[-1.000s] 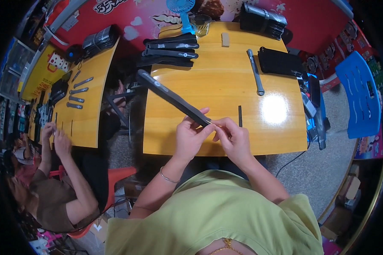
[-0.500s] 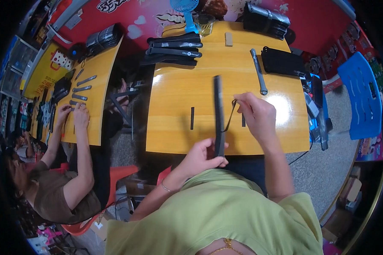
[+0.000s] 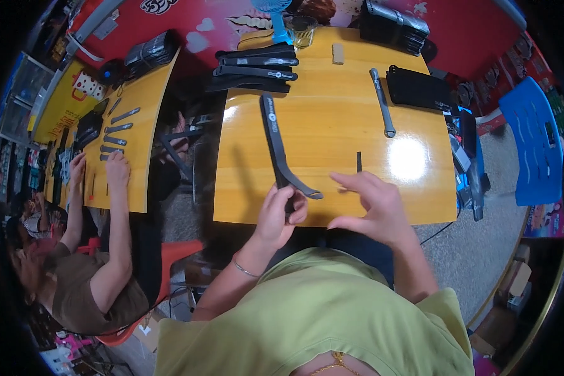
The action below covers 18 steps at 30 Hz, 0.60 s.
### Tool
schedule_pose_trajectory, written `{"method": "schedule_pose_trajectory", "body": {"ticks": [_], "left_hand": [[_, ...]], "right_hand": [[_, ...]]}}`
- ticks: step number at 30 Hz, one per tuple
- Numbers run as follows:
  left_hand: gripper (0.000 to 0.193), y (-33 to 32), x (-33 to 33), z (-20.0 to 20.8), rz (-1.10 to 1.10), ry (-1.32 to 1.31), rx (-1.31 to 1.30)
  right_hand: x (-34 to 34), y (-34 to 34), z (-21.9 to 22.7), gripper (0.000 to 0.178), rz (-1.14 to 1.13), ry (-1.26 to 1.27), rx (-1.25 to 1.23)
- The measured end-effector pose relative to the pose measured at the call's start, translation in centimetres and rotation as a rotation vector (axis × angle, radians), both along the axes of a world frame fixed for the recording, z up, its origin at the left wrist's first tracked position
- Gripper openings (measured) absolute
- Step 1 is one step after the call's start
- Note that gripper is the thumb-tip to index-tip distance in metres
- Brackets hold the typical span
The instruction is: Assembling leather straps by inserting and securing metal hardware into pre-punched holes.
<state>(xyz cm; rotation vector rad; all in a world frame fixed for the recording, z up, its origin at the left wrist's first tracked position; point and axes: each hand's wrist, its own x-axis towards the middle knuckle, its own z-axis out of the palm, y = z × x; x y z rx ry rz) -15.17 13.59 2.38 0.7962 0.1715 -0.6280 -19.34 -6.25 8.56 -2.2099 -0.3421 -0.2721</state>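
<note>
My left hand (image 3: 279,214), near the front edge of the yellow wooden table, is closed round the lower part of a long dark strap (image 3: 273,135). The strap stands up from my fist and leans away to the left, with pale printing near its top. A grey end (image 3: 304,185) of it bends out to the right above my fingers. To the right, my right hand (image 3: 376,203) is held with thumb and fingers apart and nothing between them. Just beyond it a short, thin black strip (image 3: 359,161) lies on the table (image 3: 332,135).
Similar dark straps (image 3: 257,72) are piled at the back left. A grey strap (image 3: 382,103) and a black pouch (image 3: 418,88) lie at the right. Behind are a cup (image 3: 303,31) and a blue fan (image 3: 276,19). At the left table (image 3: 150,125) a co-worker handles small grey straps.
My right hand has let go of the thin dark band it pinched and has come lower, fingers spread. My left hand has moved left and tipped the strap leftward.
</note>
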Motion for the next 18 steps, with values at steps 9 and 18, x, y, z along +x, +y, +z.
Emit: {"method": "schedule_pose_trajectory", "body": {"ticks": [9,18], "left_hand": [[0.019,-0.3,-1.0,-0.5,-0.288,-0.045,-0.033],[0.019,10.9,-1.6,-1.1,-0.854,0.014,0.072]], "right_hand": [[2.1,0.3,-3.6,0.017,-0.101,0.062,0.344],[5.2,-8.3,-1.6,0.012,-0.368,0.043,0.569]]}}
